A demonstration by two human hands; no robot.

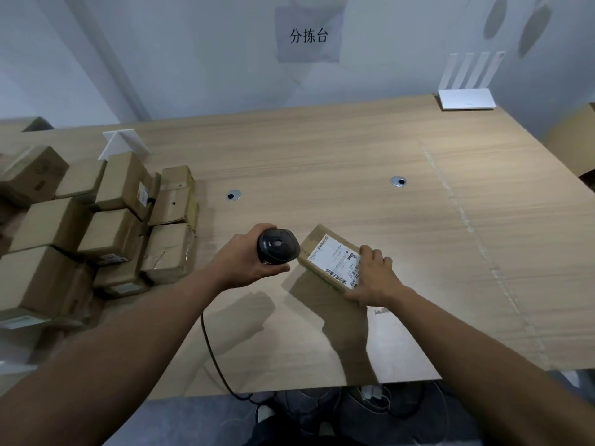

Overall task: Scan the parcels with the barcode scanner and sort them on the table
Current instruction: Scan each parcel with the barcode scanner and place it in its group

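Near the front middle of the table, the left hand is wrapped around the handle of the black barcode scanner, whose head sits just beside the flat parcel, while the right hand grips that parcel by its near end, fingers curled over the edge and partly lying on the white shipping label. My worry is that those fingers may cover a barcode, or that the scanner sits too close and off to one side, so the read could fail; the parcel is tilted and held at one end only, so it could slip from the grip. The scanner's cord trails off the front edge and could snag or drag. A crowded stack of unsorted boxes fills the left side and might topple if nudged. Pale wood-grain covers the surface, with two round cable grommets, a small white sign stand behind the boxes and a white router at the far right corner. Behind, a pale wall carries a paper sign
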